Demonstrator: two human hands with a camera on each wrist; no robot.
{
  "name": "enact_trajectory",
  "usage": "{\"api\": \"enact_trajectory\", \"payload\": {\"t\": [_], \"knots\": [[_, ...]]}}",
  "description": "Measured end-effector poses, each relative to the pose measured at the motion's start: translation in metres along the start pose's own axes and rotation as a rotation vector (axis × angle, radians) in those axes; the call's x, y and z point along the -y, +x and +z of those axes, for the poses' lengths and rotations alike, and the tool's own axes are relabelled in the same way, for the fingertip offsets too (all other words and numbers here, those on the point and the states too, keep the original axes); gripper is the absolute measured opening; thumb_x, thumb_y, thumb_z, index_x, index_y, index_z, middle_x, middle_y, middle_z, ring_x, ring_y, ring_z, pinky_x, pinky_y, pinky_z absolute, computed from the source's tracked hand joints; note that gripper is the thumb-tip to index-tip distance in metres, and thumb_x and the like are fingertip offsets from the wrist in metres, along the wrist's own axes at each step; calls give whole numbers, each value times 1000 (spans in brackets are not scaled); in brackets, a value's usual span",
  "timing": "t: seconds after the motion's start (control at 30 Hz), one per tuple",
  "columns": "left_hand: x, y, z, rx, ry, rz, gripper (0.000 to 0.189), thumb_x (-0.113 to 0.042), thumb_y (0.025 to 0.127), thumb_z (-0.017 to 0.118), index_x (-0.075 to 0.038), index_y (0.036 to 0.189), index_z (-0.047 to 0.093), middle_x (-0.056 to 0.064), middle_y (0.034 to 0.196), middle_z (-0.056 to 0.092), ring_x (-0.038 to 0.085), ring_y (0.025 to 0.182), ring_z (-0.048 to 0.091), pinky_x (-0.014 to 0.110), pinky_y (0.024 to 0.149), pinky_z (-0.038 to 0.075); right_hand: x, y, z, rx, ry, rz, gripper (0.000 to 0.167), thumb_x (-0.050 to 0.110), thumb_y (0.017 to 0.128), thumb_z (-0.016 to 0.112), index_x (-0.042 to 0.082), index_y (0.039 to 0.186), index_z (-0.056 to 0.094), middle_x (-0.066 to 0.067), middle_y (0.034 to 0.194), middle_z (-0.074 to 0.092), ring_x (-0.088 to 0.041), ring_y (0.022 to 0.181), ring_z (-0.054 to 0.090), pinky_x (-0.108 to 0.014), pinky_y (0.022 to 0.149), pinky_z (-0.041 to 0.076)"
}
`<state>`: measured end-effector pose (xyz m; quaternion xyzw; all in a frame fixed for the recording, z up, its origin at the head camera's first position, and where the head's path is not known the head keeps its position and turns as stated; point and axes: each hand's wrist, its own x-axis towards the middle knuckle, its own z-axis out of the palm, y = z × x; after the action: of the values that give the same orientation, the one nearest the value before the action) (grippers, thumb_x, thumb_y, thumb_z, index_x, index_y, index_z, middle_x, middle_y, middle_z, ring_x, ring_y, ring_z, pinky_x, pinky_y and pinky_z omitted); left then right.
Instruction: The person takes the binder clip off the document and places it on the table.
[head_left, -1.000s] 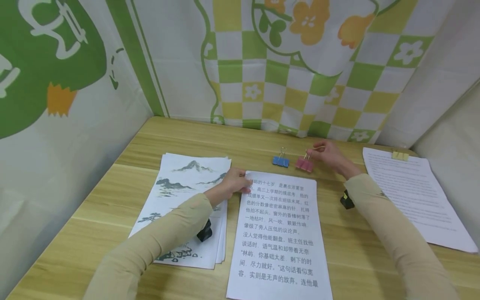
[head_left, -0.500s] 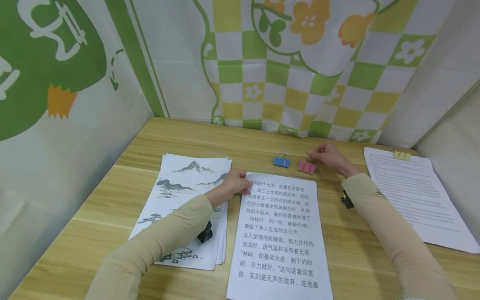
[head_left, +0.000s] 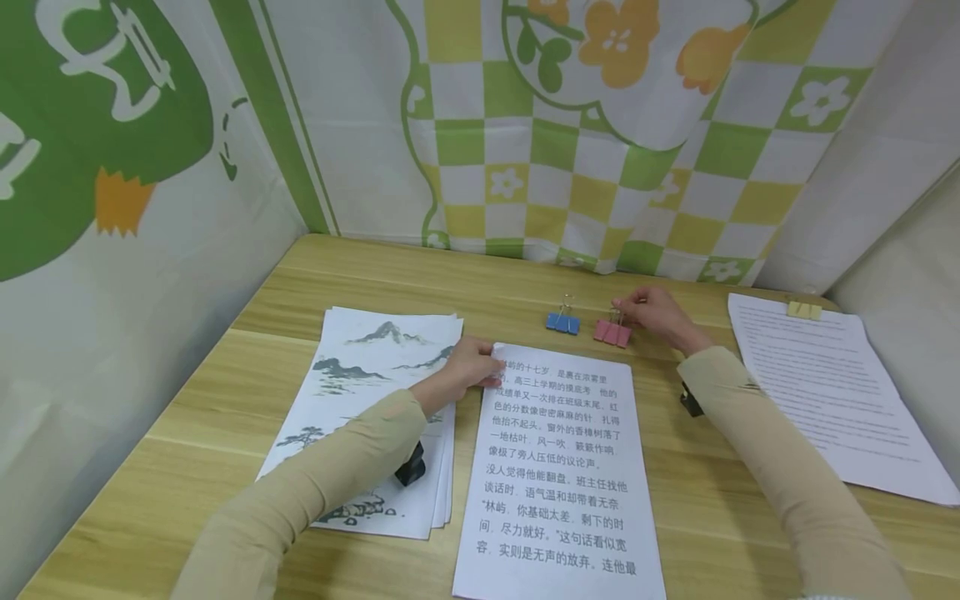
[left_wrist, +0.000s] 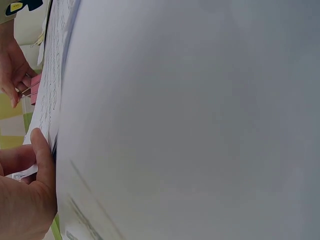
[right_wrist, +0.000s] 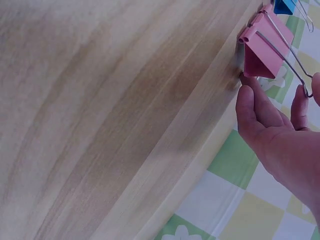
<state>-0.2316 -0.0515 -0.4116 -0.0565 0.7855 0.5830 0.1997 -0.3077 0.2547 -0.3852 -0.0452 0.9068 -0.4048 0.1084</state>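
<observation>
My left hand [head_left: 471, 363] grips the upper left corner of a stack of printed paper [head_left: 558, 475], which lies in the middle of the table. In the left wrist view its thumb and fingers [left_wrist: 44, 159] close round the paper's edge. Beyond the top right of that stack, my right hand [head_left: 656, 317] pinches a wire handle of a pink binder clip [head_left: 612, 333]. Seen from the right wrist, finger and thumb meet at the handle's end, and the pink body [right_wrist: 267, 47] sits close over the wood. A blue binder clip [head_left: 562, 323] stands just left of the pink one.
Sheets with ink landscape drawings [head_left: 390, 333] lie on the left, partly under the left sleeve. Another printed stack [head_left: 832, 392] lies at the right with a yellow binder clip [head_left: 804, 311] on its top edge. A patterned curtain [head_left: 510, 150] hangs behind the wooden table [head_left: 247, 367].
Over the last second the pink binder clip has shifted slightly right and nearer in my right hand. My left hand stays at the paper's corner.
</observation>
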Motion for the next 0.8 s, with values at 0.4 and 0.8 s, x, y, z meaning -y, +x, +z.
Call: {"api": "enact_trajectory", "payload": {"t": [0.4,0.8], "knots": [[-2,-1,1,-35,-28,-11,50,-3,89,59,8,135,43,27,128,53,9,66,61,19,67,58,-2,3,6,-70,-47,-15,40,28,97,52,-11,102,58,-25,100,65,-19,81,61,-26,72,50],[-2,0,1,-89,-56,6,31,0,87,60,8,117,59,21,112,59,10,67,59,19,66,58,-60,-44,-65,-304,-225,109,45,24,94,49,-16,113,55,-34,107,61,-43,97,58,-34,74,49]]}}
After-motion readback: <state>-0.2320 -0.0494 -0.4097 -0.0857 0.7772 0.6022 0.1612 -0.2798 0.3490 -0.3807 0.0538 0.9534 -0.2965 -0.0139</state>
